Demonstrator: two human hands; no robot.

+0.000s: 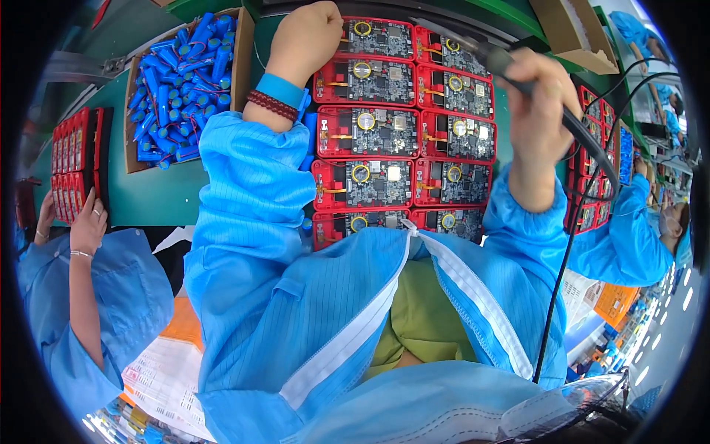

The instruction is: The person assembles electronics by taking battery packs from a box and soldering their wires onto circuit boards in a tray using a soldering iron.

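My right hand [543, 96] is closed around the dark handle of a soldering iron [497, 62]. Its metal shaft points up and left over the far end of the red plastic housings [419, 140]. These lie in two columns in front of me, each holding a dark circuit board [381, 81] with a round yellow-rimmed part. My left hand [309, 33] is curled closed beside the far-left housing, wearing a blue wrist band [282, 89]. What its fingers may hold is hidden.
A cardboard box [242, 52] full of blue wired cylindrical cells stands at left. The iron's black cable [569, 244] hangs down past my right arm. Co-workers in blue sit on both sides, with more red housings [70, 159] before them. Another box [573, 33] is at far right.
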